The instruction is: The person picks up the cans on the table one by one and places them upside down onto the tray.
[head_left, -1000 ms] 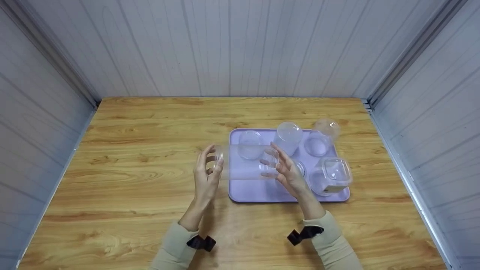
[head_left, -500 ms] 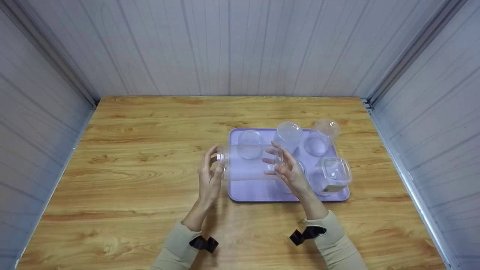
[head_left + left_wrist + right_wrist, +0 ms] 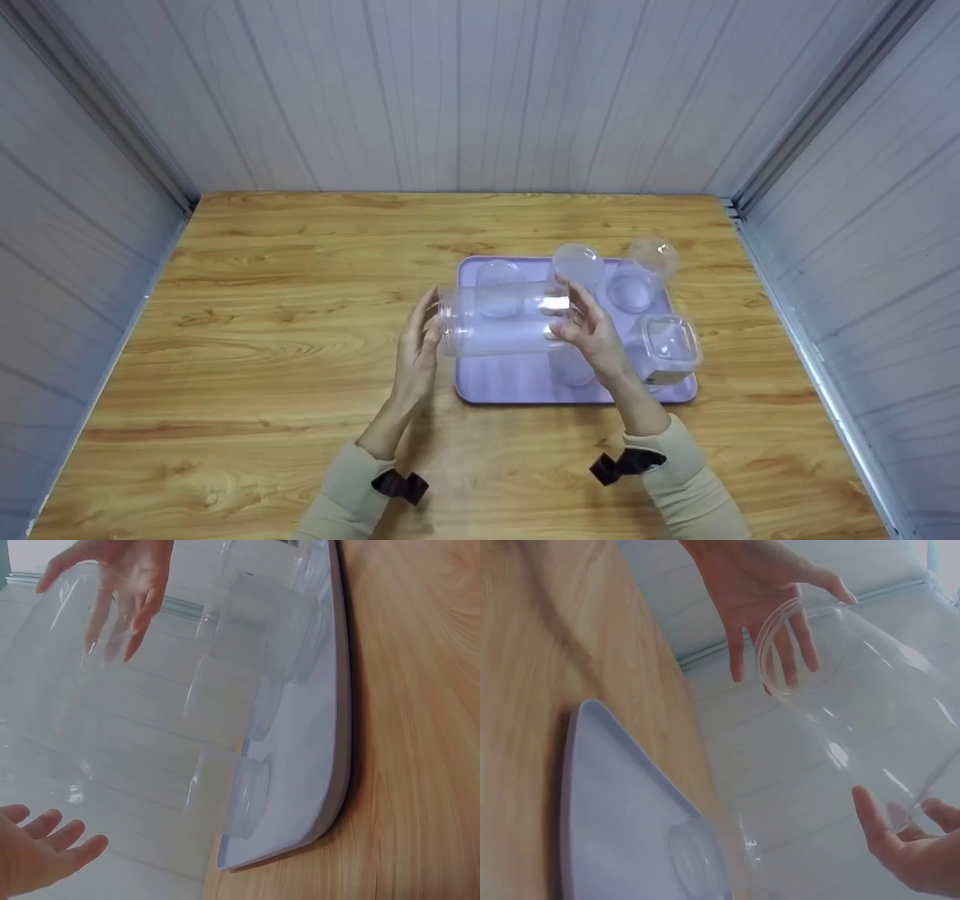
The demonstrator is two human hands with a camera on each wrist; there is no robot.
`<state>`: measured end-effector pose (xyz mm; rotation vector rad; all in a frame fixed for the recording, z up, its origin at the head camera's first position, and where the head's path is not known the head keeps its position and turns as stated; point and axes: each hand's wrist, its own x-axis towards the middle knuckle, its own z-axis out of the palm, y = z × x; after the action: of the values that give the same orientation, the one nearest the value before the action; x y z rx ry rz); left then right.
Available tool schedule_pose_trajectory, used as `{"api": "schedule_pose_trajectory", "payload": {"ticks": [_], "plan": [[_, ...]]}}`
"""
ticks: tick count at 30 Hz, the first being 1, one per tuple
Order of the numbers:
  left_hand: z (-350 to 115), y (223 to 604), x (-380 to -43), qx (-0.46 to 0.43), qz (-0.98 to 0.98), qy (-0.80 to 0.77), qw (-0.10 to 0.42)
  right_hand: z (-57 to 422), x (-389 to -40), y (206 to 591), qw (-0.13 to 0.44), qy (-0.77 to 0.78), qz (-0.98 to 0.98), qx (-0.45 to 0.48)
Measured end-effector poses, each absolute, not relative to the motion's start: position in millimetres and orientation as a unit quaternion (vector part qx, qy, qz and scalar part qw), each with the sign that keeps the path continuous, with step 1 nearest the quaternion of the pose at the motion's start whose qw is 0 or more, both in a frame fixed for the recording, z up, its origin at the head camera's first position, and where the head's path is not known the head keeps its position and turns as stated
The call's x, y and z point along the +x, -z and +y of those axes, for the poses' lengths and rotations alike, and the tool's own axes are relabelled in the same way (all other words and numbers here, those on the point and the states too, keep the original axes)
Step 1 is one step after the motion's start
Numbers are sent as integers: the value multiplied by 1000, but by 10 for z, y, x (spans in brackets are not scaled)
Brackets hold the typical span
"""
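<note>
A large clear plastic jar (image 3: pixel 502 319) lies sideways in the air above the left part of a lilac tray (image 3: pixel 487 390). Its ridged round mouth points left, as the right wrist view also shows. My left hand (image 3: pixel 416 352) holds the mouth end, thumb nearer me and fingers on the far side. At the base end, my right hand (image 3: pixel 596 337) grips the jar between thumb and fingers. Seen from the left wrist, the clear wall of the jar (image 3: pixel 60 690) spans the gap between both hands.
Several clear containers stand on the tray: a round one (image 3: pixel 499 274) at back left, a taller one (image 3: pixel 577 262) at back middle, another (image 3: pixel 634 289) at back right and a squarish one (image 3: pixel 671 345) at front right. Wood-grain table (image 3: pixel 300 300) surrounds it; panelled walls (image 3: pixel 465 97) enclose the table.
The right hand has shifted slightly right with the jar's base end, and the jar now tilts a little. Bright reflections have appeared on its wall. The left hand has moved slightly right.
</note>
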<state>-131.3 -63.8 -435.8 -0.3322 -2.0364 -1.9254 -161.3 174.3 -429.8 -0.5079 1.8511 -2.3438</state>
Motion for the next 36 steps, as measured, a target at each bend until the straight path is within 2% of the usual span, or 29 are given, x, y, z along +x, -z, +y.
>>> {"api": "schedule_pose_trajectory", "payload": {"ticks": [6, 16, 27, 36], "plan": [[-724, 4376, -1356, -97, -719, 664, 178, 1775, -1623, 4221, 31, 722, 671, -165], [-942, 4709, -1594, -49, -769, 616, 162, 1672, -1524, 3913, 1, 606, 778, -166], [-1122, 4706, -1721, -46, -845, 515, 132, 1704, -1703, 4159, -9, 503, 841, -200], [-1318, 4627, -1851, -22, -899, 430, 78, 1627, -1770, 4150, -6, 399, 891, -217]]}}
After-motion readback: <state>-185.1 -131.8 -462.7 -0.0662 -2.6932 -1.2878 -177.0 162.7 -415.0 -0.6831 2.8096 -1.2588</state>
